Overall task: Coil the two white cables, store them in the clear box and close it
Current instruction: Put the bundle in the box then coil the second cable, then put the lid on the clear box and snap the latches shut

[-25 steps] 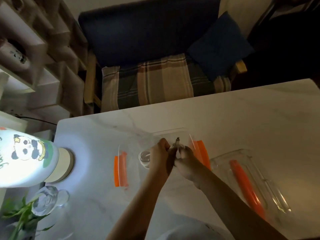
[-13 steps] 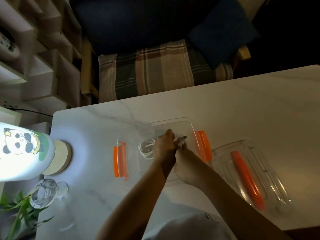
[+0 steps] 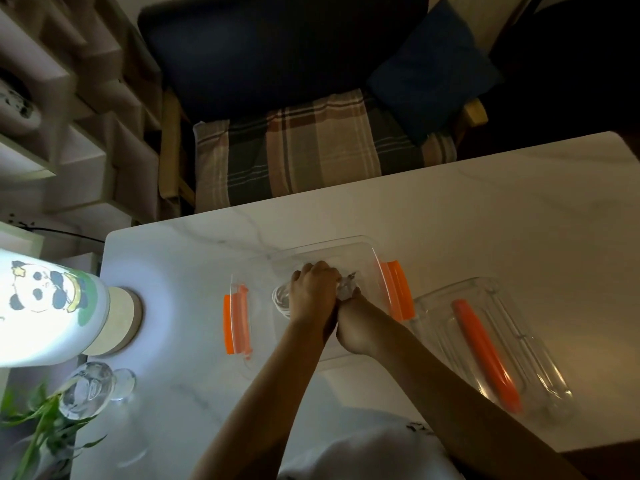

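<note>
In the head view, both hands meet over the clear box, which stands open on the white table toward its left edge, orange latches at both short ends. The left hand is curled, fingers clenched over a white cable whose coiled loops show just left of the knuckles, inside the box. The right hand touches the left, fingertips pinching the cable's end, where a small plug tip sticks up. Whether a second cable is already stored, I cannot tell. The lid lies just right of the box, orange handle up. The cable looks light, limp and springy, so a coil likely wants to unwind; holding across the bundled loops, not the plug, seems safest
</note>
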